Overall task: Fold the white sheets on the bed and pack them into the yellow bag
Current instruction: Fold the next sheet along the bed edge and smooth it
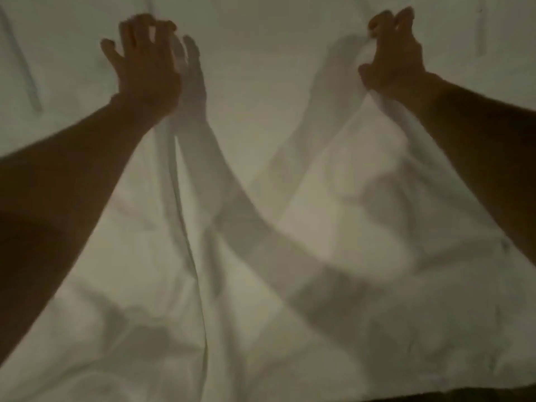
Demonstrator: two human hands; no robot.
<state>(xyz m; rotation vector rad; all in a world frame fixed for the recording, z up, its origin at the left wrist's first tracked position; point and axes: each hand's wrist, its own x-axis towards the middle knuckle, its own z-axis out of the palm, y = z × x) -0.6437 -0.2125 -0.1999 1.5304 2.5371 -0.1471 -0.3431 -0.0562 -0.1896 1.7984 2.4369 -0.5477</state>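
A white sheet point(261, 256) fills nearly the whole head view, stretched out and lifted between my two outstretched arms. My left hand point(145, 65) is at the upper left with its fingers curled over the sheet's top edge. My right hand point(394, 62) at the upper right pinches the sheet's other top corner, and cloth hangs down from it in folds. A long crease runs down the sheet from under my left hand. The picture is dim and blurred. The yellow bag is out of view.
More white bedding point(261, 30) lies flat behind the lifted sheet, with a seam or pillow edge point(26, 68) at the far left. Shadows of both arms fall across the cloth. A dark strip point(435, 397) shows at the bottom right edge.
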